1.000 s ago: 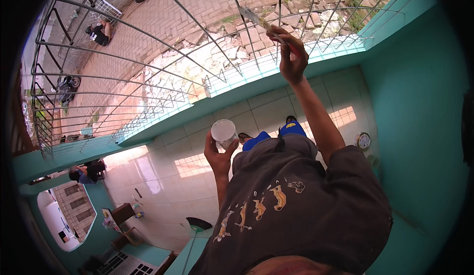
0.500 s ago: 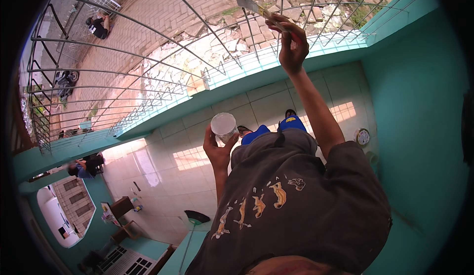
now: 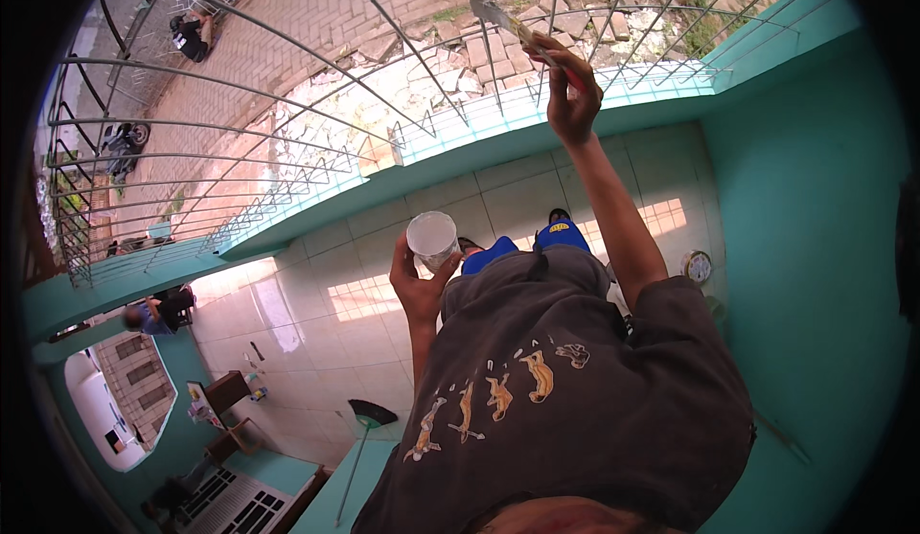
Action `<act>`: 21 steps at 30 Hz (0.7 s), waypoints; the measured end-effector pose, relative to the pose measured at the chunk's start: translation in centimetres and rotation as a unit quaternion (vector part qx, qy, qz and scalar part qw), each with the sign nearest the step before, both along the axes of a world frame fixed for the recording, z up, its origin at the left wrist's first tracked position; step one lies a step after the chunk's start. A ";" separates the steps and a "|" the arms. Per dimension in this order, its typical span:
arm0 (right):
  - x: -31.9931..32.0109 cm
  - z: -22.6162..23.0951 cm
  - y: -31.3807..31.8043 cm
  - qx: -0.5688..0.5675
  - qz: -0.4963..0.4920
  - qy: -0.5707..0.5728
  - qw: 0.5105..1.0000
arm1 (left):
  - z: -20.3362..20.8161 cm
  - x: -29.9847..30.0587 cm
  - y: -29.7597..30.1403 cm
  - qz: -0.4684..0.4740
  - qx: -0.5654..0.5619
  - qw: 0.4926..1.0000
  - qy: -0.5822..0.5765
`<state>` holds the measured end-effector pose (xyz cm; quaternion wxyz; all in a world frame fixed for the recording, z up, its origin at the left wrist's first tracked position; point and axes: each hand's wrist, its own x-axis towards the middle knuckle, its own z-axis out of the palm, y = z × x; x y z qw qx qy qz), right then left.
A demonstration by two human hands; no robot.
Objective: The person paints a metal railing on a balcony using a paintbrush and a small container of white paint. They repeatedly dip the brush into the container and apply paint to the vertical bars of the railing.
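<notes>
The right hand pinches the brush by its handle, tip appearing beyond the ledge; the left hand grasps the cup, this side of the ledge. Both look light; the cup probably dents, so best gripped gently round its wall.
</notes>
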<state>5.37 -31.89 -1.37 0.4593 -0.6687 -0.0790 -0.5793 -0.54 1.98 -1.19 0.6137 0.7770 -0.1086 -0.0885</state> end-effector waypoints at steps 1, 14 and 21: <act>-0.3 -0.5 0.2 0.006 0.008 -0.003 1.000 | 0.0 -0.1 0.1 0.003 -0.001 1.000 0.003; -0.4 -0.3 0.3 0.022 0.004 -0.028 0.999 | 0.2 0.2 -0.4 0.001 -0.010 1.000 0.014; 1.1 0.7 2.5 0.007 -0.039 -0.008 0.999 | 0.5 0.4 -0.7 -0.010 -0.010 1.000 0.006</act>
